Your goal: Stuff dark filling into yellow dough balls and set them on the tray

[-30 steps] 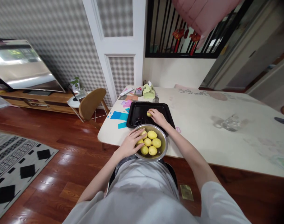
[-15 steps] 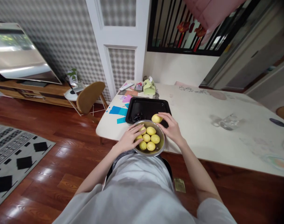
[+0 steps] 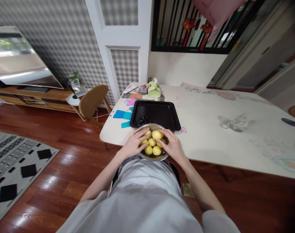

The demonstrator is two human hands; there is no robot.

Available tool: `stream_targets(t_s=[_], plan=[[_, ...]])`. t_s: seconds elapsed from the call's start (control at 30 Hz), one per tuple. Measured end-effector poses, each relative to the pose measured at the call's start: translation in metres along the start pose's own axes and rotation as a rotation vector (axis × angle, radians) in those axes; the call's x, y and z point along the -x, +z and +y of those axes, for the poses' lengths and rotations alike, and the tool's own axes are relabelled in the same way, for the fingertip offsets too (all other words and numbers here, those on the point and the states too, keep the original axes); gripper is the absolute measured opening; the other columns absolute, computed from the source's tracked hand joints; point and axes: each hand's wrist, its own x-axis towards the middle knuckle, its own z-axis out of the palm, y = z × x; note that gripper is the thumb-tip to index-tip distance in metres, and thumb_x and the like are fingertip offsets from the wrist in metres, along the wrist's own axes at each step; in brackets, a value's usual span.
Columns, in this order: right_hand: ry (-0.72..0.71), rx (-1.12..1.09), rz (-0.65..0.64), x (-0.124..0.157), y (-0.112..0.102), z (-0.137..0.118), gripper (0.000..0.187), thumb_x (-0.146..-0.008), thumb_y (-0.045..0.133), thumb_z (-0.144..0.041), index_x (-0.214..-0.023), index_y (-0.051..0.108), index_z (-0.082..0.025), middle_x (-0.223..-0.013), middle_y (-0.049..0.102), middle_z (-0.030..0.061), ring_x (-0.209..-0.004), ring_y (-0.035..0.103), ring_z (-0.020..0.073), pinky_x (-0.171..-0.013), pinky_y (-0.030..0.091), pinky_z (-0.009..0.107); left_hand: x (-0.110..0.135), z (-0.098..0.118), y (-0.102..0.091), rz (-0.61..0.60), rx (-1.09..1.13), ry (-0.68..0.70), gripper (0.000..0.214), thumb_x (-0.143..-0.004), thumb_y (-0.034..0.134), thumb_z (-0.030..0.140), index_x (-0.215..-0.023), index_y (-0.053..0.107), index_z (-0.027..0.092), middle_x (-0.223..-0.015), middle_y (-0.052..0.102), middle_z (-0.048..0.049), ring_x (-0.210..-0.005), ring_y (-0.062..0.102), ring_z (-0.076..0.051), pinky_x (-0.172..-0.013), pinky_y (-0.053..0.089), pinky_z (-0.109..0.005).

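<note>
A metal bowl (image 3: pixel 154 158) holding several yellow lemons (image 3: pixel 157 150) sits at the table's near edge, close against my body. My left hand (image 3: pixel 134 142) lies over the bowl's left rim, its fingers curled inward and resting by the lemons on that side. My right hand (image 3: pixel 173 146) reaches in over the right rim, with fingers and thumb round a lemon (image 3: pixel 157 135) at the top of the pile. Just beyond the bowl lies a black baking tray (image 3: pixel 159 114), with small glossy dark shapes, perhaps reflections, at its left corner.
The white table (image 3: pixel 205 123) extends to the right, with a clear glass (image 3: pixel 237 124) lying on it. Blue paper strips (image 3: pixel 122 114), a remote (image 3: pixel 130 89) and a green tissue box (image 3: pixel 154 89) are left of and behind the tray. A wooden chair (image 3: pixel 92 102) stands at the left.
My right hand has brought its lemon from above the tray's near edge down and left into the bowl. My left hand keeps its place at the left rim.
</note>
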Motion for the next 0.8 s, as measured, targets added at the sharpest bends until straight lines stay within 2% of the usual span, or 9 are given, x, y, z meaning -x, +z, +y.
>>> stream_targets(t_s=[0.17,0.43,0.67,0.8], plan=[[0.004,-0.004,-0.038,0.000,0.003,-0.006,0.036,-0.100,0.065,-0.038,-0.134,0.066,-0.027,-0.129,0.071,0.0091,-0.123,0.069,0.0289,-0.107,0.059,0.045,-0.001,0.000,-0.001,-0.016,-0.020,0.000,0.051,-0.107,0.054,0.039,-0.156,0.053,0.023,-0.167,0.044,-0.0135,-0.155,0.044,-0.029,-0.130,0.034,-0.059],[0.030,-0.025,-0.021,0.010,0.002,-0.002,0.041,-0.101,0.064,-0.039,-0.140,0.065,-0.027,-0.135,0.071,0.0100,-0.125,0.069,0.0292,-0.111,0.057,0.049,-0.001,0.000,-0.001,-0.018,-0.025,-0.006,0.051,-0.108,0.052,0.041,-0.155,0.053,0.024,-0.167,0.045,-0.0125,-0.155,0.045,-0.028,-0.130,0.033,-0.057],[0.000,-0.037,0.111,0.018,-0.003,-0.001,0.036,-0.102,0.063,-0.034,-0.137,0.067,-0.028,-0.134,0.072,0.0101,-0.122,0.070,0.0268,-0.108,0.059,0.047,-0.001,-0.003,0.000,-0.015,-0.007,-0.007,0.052,-0.107,0.053,0.041,-0.156,0.052,0.025,-0.167,0.045,-0.0113,-0.155,0.045,-0.028,-0.131,0.032,-0.056],[-0.052,-0.063,0.162,0.027,-0.005,0.010,0.029,-0.103,0.060,-0.029,-0.130,0.071,-0.028,-0.131,0.074,0.0098,-0.121,0.070,0.0262,-0.107,0.058,0.049,-0.001,-0.001,-0.003,-0.017,0.052,-0.008,0.052,-0.107,0.054,0.040,-0.156,0.051,0.024,-0.166,0.047,-0.0123,-0.155,0.044,-0.029,-0.131,0.032,-0.057]])
